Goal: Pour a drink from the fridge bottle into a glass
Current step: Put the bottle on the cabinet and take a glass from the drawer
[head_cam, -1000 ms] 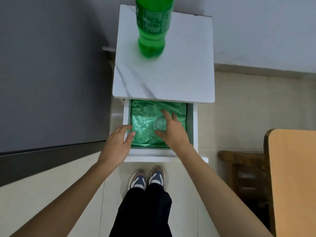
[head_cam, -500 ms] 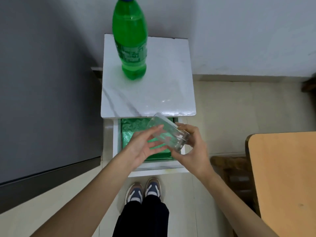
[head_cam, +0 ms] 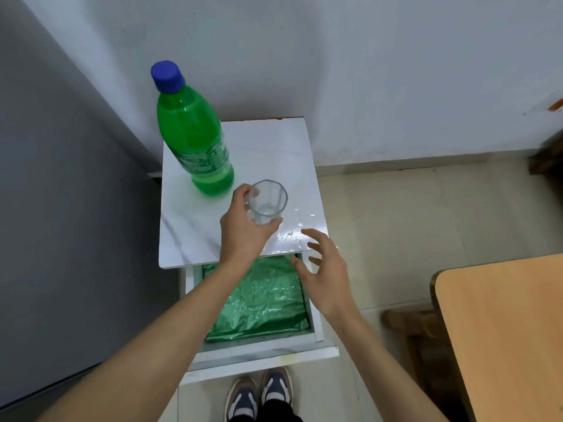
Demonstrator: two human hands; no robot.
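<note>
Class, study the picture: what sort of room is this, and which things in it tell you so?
Probably a room in a home: a small white cabinet with an open drawer, a tiled floor, and a wooden table at the right.

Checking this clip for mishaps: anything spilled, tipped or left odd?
Nothing spilled. The green bottle stands capped on the white cabinet top; the glass is upright and empty in the left hand. The right hand is open. Only the drawer is left open, with a crinkled green liner.

Left hand point(head_cam: 243, 231) fingers curled in grip; right hand point(head_cam: 324, 274) spread, free.
</note>
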